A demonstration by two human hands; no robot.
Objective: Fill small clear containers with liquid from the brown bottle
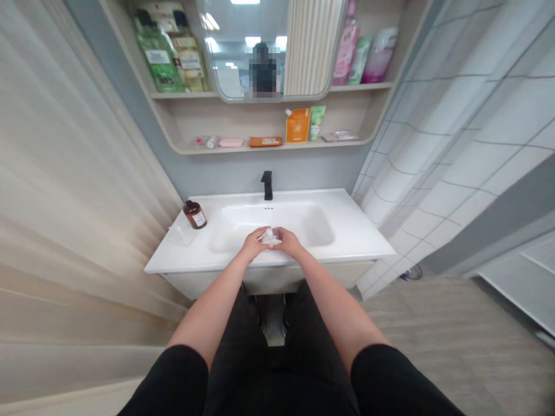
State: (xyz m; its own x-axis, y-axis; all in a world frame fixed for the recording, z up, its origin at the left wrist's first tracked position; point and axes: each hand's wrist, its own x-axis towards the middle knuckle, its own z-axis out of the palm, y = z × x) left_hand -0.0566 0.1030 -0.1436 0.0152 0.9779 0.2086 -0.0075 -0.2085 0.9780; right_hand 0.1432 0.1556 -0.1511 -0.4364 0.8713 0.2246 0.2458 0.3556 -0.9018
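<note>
Over the front of the white sink basin (229, 228), both hands come together around a small clear container with white contents (270, 236). My left hand (252, 244) curls round its left side, and my right hand (288, 241) grips the right side. Some of the white pieces look thin, but they are too small to name surely. Fingers partly hide the container. A clear, see-through piece, perhaps a lid or tray (184, 236), lies on the counter to the left.
Behind the basin stands a black faucet (267, 186). A brown bottle (195, 215) is on the counter's left. Above, the wall shelf (243, 149) carries an orange pouch (298, 125), a green tube (317, 122) and several bottles around a mirror (236, 63). A curtain (87, 202) hangs at left.
</note>
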